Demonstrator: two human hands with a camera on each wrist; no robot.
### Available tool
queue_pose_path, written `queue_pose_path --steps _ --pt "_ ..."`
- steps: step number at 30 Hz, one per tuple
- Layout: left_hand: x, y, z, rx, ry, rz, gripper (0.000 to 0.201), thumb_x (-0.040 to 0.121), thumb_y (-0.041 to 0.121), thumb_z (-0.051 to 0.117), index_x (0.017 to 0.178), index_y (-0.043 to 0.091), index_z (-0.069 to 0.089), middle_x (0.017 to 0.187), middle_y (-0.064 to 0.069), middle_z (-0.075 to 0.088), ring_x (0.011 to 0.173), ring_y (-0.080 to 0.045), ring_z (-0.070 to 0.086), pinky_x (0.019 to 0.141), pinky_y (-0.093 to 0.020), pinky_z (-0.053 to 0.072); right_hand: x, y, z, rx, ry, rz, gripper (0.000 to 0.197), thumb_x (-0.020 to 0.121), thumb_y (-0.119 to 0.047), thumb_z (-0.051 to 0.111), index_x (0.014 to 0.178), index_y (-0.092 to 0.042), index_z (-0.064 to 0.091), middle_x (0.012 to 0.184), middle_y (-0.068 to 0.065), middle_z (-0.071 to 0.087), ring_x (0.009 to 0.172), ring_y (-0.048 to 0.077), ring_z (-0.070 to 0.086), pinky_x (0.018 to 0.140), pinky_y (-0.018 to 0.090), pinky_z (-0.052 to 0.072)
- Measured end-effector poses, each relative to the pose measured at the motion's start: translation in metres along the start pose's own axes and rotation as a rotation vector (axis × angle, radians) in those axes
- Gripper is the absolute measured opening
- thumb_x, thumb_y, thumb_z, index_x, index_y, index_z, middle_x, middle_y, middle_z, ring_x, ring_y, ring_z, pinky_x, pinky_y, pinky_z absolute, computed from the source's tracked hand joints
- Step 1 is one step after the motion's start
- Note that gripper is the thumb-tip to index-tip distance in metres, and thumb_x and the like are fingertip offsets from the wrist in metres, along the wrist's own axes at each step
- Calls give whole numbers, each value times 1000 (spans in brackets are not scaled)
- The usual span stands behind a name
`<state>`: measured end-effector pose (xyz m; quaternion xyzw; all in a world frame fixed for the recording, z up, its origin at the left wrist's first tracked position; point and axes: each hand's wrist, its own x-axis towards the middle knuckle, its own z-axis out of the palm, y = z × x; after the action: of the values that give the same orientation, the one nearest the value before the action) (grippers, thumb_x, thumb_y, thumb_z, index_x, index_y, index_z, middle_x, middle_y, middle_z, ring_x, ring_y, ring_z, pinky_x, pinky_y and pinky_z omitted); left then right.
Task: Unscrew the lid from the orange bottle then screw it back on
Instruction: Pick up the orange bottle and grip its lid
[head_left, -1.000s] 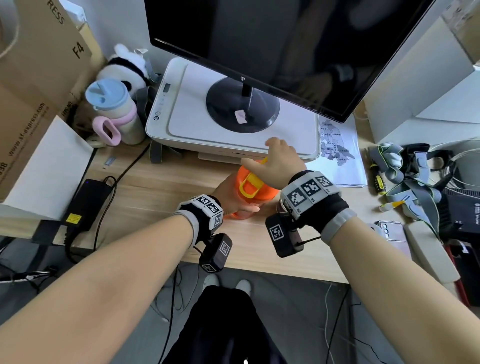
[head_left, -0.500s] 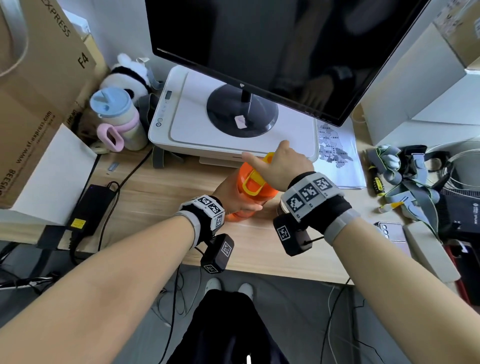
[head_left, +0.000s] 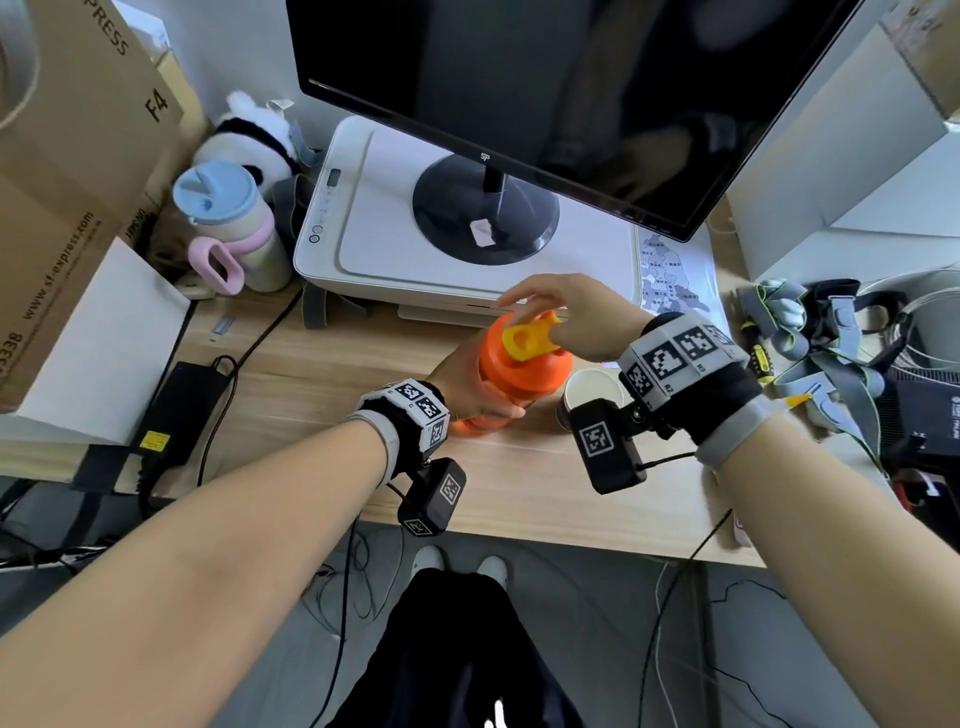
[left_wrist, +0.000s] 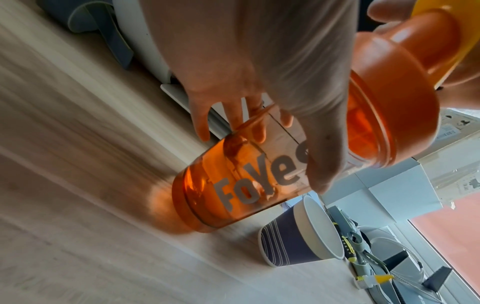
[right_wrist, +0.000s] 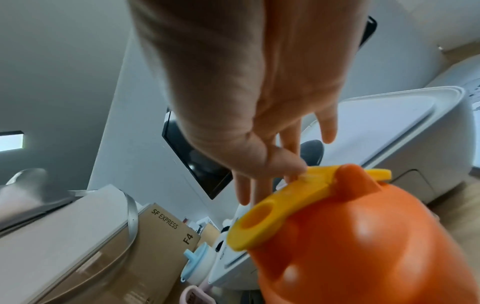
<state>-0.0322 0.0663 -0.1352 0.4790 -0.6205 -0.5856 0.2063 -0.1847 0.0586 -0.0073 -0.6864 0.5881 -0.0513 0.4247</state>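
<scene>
The see-through orange bottle (head_left: 483, 415) stands on the wooden desk (head_left: 322, 374), tilted a little. Its orange lid (head_left: 524, 371) sits on top and carries a yellow loop cap (head_left: 527, 338). My left hand (head_left: 478, 384) grips the bottle's body; in the left wrist view its thumb (left_wrist: 322, 144) crosses the grey lettering on the bottle (left_wrist: 233, 189) and its fingers curl behind. My right hand (head_left: 556, 312) hovers over the lid (right_wrist: 363, 246) with fingers straight and spread. Only its thumb (right_wrist: 285, 162) touches the yellow loop (right_wrist: 275, 211).
A dark paper cup (head_left: 592, 400) stands just right of the bottle. A white printer (head_left: 363, 249) with the monitor's base is right behind it. A blue-lidded cup (head_left: 223, 218) and cardboard box (head_left: 67, 156) are at left. Grey straps (head_left: 821, 353) lie at right.
My right hand was cupped over the lid; now it has come off to the right with fingers opened. The yellow loop has turned. My left hand has kept its grip on the bottle.
</scene>
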Motion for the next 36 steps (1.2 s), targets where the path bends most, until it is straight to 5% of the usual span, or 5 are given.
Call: queue_pose_path --steps 5,10,21,28,36 --pt "2 0 -4 -94 -6 -17 76 60 -3 82 113 36 44 107 -11 64 88 -18 58 77 -26 47 4 5 16 40 233 112 47 83 -40 57 123 -16 52 123 4 60 116 22 53 99 37 45" --pt "7 -2 -3 -55 24 -51 86 49 16 87 125 23 46 95 1 67 78 -13 64 70 -32 50 2 0 22 -271 316 345 88 67 -80 43 124 -12 45 126 9 53 110 32 56 77 37 42" --pt "7 5 0 -12 39 -38 82 54 11 87 124 23 46 118 -3 63 110 -21 59 95 -36 48 1 -4 -4 -80 -17 -14 73 66 10 42 117 -39 61 133 -6 58 122 22 51 96 45 51" --pt "7 14 0 35 40 -54 84 47 29 86 124 21 54 117 -2 68 110 -20 63 99 -42 49 6 10 9 -195 255 153 61 72 -37 70 128 -22 51 135 8 47 125 29 44 103 44 41" --pt "6 11 0 41 48 -68 80 56 7 87 124 20 47 110 2 62 104 -16 58 86 -24 45 -2 9 -1 -74 178 53 51 78 3 36 109 -25 66 141 7 45 133 29 34 112 42 29"
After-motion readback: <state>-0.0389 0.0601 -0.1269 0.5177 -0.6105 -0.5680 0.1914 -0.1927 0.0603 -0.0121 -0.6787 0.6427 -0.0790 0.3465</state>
